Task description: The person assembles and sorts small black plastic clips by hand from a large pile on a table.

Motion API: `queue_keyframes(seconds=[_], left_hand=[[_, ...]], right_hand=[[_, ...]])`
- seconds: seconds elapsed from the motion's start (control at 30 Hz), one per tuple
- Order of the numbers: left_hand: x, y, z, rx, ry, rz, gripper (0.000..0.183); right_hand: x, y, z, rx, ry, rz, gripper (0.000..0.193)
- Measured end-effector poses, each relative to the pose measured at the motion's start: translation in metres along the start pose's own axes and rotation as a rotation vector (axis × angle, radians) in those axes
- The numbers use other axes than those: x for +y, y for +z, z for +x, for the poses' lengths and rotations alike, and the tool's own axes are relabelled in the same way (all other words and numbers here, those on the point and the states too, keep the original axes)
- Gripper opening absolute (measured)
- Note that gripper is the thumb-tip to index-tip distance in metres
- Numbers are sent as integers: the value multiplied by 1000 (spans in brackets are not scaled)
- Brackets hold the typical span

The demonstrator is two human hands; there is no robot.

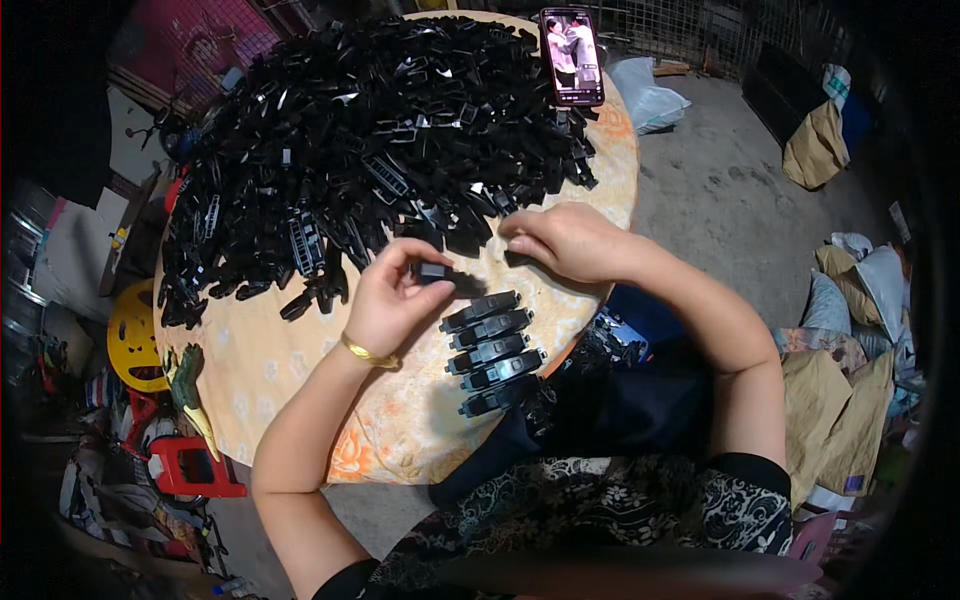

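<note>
My left hand pinches a small black plastic part between thumb and fingers, just above the table. Over the near edge of the pile, my right hand has its fingers curled closed. A dark patch shows under its fingertips, but I cannot make out what they hold. Below both hands, several matching black plastic pieces lie side by side in a neat row. A wide heap of loose black plastic parts covers the far side of the round table.
A phone showing a video stands at the table's far right edge. To the left are a yellow round stool top and a red plastic stool. Sacks and brown paper bags lie on the floor at right.
</note>
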State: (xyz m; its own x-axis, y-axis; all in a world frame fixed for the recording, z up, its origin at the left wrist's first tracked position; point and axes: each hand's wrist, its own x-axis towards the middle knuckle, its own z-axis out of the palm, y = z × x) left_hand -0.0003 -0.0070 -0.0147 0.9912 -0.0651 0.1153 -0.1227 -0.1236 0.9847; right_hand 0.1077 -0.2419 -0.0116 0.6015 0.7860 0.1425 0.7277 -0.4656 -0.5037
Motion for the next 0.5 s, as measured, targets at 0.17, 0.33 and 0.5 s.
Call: queue_keyframes(seconds=[0.17, 0.33, 0.5], left_hand=[[-5, 2, -3, 34, 97, 522, 21], [-1, 9, -2, 44, 254, 727, 21], [-3, 15, -5, 30, 265, 750, 19]], right_hand=[[5, -7, -3, 145, -86, -108, 34], [8, -10, -5, 41, -178, -129, 28], [-10, 4, -5, 217, -383, -53, 25]])
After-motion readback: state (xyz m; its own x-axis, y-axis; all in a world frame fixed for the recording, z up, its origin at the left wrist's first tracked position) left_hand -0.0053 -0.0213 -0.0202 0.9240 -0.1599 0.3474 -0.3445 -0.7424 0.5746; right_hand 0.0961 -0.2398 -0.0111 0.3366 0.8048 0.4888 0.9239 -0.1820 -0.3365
